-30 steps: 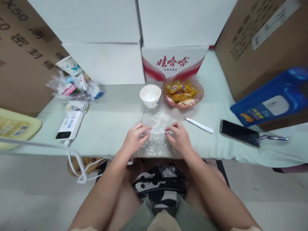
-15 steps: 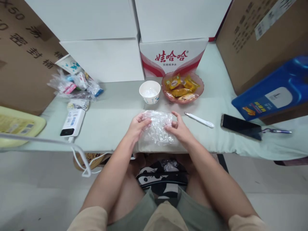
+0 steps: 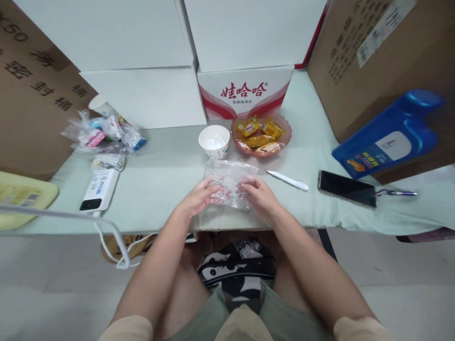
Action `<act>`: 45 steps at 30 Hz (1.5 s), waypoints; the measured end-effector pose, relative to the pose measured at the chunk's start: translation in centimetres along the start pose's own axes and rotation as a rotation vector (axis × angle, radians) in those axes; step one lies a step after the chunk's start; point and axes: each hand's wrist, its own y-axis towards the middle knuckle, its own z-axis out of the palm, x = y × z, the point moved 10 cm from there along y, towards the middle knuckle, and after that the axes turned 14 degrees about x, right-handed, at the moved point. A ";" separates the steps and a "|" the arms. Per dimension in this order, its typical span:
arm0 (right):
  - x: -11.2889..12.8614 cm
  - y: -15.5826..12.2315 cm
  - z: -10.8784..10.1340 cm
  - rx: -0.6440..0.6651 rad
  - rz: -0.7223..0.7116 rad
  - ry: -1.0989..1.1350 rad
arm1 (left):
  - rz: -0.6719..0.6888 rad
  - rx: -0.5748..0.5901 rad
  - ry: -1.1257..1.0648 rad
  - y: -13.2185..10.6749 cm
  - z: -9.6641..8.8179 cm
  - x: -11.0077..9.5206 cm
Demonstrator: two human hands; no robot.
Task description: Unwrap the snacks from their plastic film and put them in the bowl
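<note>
Our half-curled left hand point(image 3: 202, 195) grips the left side of a clear plastic wrapper point(image 3: 230, 176), and our right hand point(image 3: 261, 195) pinches its right side with bent fingers. The wrapper spans between our hands over the table point(image 3: 149, 189), its far edge near the paper cup point(image 3: 215, 148).

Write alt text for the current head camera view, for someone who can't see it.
A person's left hand and right hand hold a crinkled clear plastic film at a pale green cloth-covered table. Beyond the film stand a blue-and-white paper cup and a pink translucent scalloped bowl holding shiny yellow packets; a slim white-handled tool lies to the right.
</note>
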 end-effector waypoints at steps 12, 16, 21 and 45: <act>1.1 -0.5 0.8 0.127 -0.006 -0.159 | 0.068 -0.064 0.117 -0.2 -1.2 -0.8; 1.2 -1.1 0.6 0.115 0.002 -0.041 | 0.088 -0.014 0.099 -0.5 -0.9 -1.1; 1.7 -1.6 0.6 0.175 -0.020 0.119 | 0.134 0.138 -0.087 -1.5 -0.2 -1.5; 6.1 -3.9 0.7 -0.296 -0.376 -0.785 | 0.391 -0.276 0.499 -2.1 1.7 -3.0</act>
